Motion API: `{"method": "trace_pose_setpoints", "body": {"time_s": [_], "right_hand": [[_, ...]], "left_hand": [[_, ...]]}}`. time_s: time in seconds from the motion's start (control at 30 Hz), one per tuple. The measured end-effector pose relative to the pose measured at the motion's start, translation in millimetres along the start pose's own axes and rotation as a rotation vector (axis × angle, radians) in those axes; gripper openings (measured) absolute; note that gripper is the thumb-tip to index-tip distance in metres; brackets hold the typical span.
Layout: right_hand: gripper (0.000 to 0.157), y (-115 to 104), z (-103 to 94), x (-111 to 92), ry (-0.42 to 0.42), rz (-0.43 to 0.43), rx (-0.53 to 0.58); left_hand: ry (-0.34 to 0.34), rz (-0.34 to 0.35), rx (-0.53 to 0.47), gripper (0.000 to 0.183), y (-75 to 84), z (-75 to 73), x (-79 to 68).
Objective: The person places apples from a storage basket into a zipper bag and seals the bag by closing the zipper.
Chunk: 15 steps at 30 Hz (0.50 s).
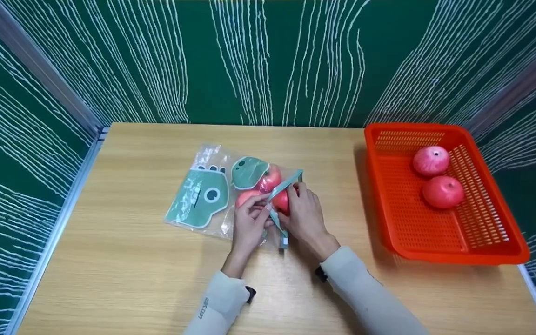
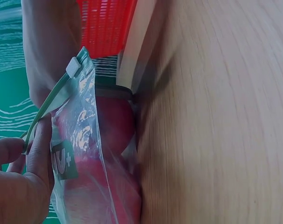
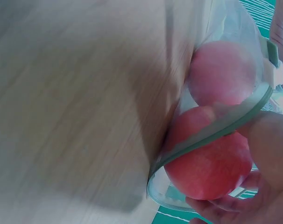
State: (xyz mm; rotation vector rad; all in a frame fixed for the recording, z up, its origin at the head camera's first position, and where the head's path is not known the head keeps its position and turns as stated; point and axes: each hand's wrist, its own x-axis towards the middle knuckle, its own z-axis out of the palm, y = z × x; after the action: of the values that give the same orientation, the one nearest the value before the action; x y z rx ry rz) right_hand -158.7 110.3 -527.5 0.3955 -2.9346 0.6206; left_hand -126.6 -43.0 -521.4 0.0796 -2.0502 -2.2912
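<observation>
Your left hand (image 1: 249,225) pinches the green zip strip (image 1: 286,184) of a clear zip bag (image 1: 200,200). Your right hand (image 1: 306,215) curls round a red apple (image 3: 209,170) at the bag's mouth, though the strip partly hides your fingers. More apples (image 1: 272,176) lie inside, just beyond your left hand. Right of your right hand, an orange-red plastic basket (image 1: 463,256) holds two fruits (image 1: 443,191).

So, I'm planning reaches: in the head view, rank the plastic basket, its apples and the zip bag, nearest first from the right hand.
1. Zip bag: at the hand.
2. Plastic basket: to the right.
3. Both apples: inside, too close to separate.
</observation>
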Motion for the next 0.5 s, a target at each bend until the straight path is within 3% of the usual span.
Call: {"method": "trace_pose_setpoints", "body": {"time_s": [0.27,0.5], "right_hand": [[0.081,-0.6,2.6,-4.5,0.067,0.049,0.055],[0.072,-1.4,4.2,-3.7,0.05,0.133,0.13]], "left_hand": [[0.006,-0.002,0.01,0.027,-1.3,-0.1,-0.1],[0.006,-0.021,0.017,0.026,-0.8,0.0,0.7]]}}
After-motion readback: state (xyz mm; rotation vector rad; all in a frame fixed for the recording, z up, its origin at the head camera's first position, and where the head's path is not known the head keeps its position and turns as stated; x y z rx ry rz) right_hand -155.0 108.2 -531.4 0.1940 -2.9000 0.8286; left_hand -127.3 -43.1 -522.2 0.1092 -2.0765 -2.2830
